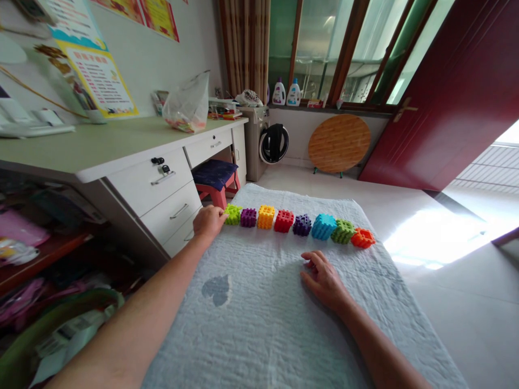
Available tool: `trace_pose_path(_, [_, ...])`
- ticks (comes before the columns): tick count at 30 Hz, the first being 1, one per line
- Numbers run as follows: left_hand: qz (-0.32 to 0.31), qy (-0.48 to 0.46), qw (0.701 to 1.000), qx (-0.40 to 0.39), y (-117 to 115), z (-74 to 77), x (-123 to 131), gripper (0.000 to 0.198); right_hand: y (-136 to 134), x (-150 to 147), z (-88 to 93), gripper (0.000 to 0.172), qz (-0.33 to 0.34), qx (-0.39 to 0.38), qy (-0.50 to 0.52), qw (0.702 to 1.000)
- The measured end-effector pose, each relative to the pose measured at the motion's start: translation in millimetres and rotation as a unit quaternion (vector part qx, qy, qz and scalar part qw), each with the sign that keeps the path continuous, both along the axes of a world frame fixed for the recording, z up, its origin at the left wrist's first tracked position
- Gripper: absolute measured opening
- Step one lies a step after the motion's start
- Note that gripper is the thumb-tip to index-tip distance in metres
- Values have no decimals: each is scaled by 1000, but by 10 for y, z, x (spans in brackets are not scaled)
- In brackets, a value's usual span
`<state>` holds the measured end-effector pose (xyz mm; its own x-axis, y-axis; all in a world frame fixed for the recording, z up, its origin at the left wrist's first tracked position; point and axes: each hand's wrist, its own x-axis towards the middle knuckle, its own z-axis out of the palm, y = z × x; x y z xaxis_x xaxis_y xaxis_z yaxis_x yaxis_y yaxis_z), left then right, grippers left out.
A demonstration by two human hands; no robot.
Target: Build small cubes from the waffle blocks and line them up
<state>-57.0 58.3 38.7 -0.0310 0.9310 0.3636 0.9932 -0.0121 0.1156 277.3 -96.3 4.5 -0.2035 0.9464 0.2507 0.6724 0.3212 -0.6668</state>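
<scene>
A row of several plastic interlocking cube blocks crosses the far part of the cloth. My left hand (210, 220) is at the row's left end, fingers closed on the side of the lime green block (232, 214). Rightward from it stand a purple block (248, 218), a yellow block (266, 216), a red block (284, 221), a dark purple block (302, 225), a light blue block (323, 226), a green block (343, 230) and an orange block (363, 237). My right hand (322, 278) holds nothing, its fingers loosely curved and apart, low over the cloth in front of the row.
A pale blue quilted cloth (251, 335) with a grey heart covers the work surface. To the left are a desk (121, 146) with drawers, a stool (217, 177) and a cluttered shelf (44, 248). A washing machine (255, 146) and round wooden tabletop (339, 143) stand behind.
</scene>
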Motion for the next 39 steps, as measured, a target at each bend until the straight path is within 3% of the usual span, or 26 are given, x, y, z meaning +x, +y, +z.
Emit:
trace_pose_path(9, [3, 21, 1000, 3, -56, 74, 79, 33, 2, 1, 7, 32, 0, -4, -2, 1000])
trace_pose_path(14, [-6, 19, 999, 49, -139, 88, 55, 35, 4, 11, -8, 31, 3, -1, -5, 1000])
trace_pose_path(19, [-70, -90, 990, 84, -522, 82, 282, 28, 4, 4, 18, 30, 4, 1, 0, 1000])
trace_pose_path(23, [-175, -186, 967, -26, -952, 7, 709, 25, 6, 6, 41, 29, 2, -5, 6, 1000])
trace_pose_path(27, [-237, -176, 953, -74, -1181, -155, 997, 17, 16, 23, 33, 26, -6, -2, 13, 1000])
trace_pose_path(32, [-266, -151, 949, -69, -1195, -293, 1006, 13, 28, 39, 19, 23, -8, 2, 19, 1000])
trace_pose_path(39, [-273, -209, 934, -100, -1125, -315, 930, 18, 39, 54, 64, 21, -2, -2, 27, 1000])
